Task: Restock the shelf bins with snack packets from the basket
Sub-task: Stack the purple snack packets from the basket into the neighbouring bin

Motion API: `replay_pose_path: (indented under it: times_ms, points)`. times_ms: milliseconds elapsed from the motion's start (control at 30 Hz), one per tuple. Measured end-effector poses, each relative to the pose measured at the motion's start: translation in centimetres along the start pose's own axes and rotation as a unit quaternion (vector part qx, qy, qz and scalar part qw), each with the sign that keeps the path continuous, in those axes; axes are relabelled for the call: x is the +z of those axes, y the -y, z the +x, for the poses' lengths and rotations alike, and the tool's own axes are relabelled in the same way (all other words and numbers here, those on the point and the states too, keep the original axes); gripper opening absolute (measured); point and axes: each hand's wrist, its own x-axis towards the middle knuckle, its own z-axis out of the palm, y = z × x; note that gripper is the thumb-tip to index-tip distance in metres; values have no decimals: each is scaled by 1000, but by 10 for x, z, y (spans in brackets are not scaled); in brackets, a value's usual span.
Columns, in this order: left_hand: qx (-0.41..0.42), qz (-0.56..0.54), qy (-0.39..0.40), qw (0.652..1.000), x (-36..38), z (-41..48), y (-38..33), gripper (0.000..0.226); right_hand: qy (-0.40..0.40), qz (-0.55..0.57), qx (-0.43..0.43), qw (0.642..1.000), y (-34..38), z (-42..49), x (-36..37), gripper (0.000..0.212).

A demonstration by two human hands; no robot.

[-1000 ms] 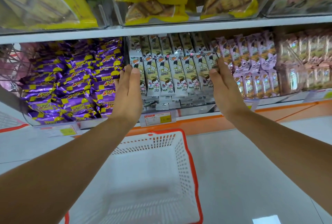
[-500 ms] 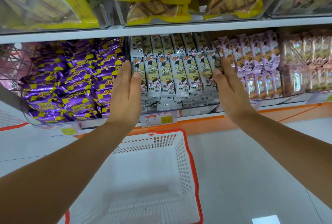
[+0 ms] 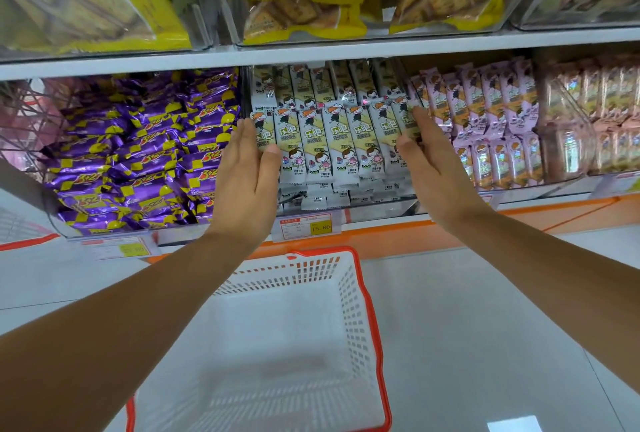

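A clear shelf bin point(image 3: 381, 212) at the middle holds rows of white and yellow cartoon snack packets point(image 3: 332, 144) standing side by side. My left hand point(image 3: 247, 179) lies flat with straight fingers against the left end of the front row. My right hand point(image 3: 433, 168) lies flat against the row's right end, fingers straight. Neither hand holds a packet. Below my arms stands a white basket with a red rim point(image 3: 372, 310); nothing shows inside it.
Purple and yellow packets point(image 3: 138, 154) fill the bin to the left, pink packets point(image 3: 485, 120) the bin to the right. Yellow cracker bags point(image 3: 311, 9) sit on the shelf above. A price tag point(image 3: 306, 227) hangs under the middle bin. Pale floor point(image 3: 485, 327) lies right of the basket.
Both hands have moved slightly inward, closing on the two ends of the front row of white and yellow packets. The row looks a little tighter. The basket stays put.
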Motion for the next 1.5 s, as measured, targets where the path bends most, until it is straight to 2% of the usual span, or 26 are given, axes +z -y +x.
replay_pose_path:
  times_ms: [367,500,633,733,833,900,967,1033,1167,1300,1500]
  points:
    - [64,71,-22,995,0,12,15,57,-35,-72,-1,997,5,2,7,69]
    - [75,86,-43,993,-8,28,15,52,-71,-139,-81,984,18,0,5,64]
    - [99,132,-35,986,-12,44,16,51,24,-219,-208,953,46,4,30,63]
    - [120,144,-25,982,-14,54,17,53,108,-292,-252,916,67,19,56,62]
    - [137,146,-13,980,-18,68,18,65,141,-354,-252,890,72,29,70,58]
    - [132,167,7,977,-22,77,19,58,143,-381,-241,881,67,30,74,57]
    - [124,179,29,976,-25,84,18,48,128,-388,-239,881,63,28,78,64]
    - [132,181,31,974,-27,86,18,50,114,-386,-240,883,63,26,82,71]
    - [171,187,9,967,-28,79,22,58,107,-383,-243,885,62,25,83,64]
    - [185,182,18,966,-32,76,24,69,114,-376,-241,888,65,23,79,55]
    - [150,182,49,971,-27,86,9,49,135,-379,-228,887,69,26,73,56]
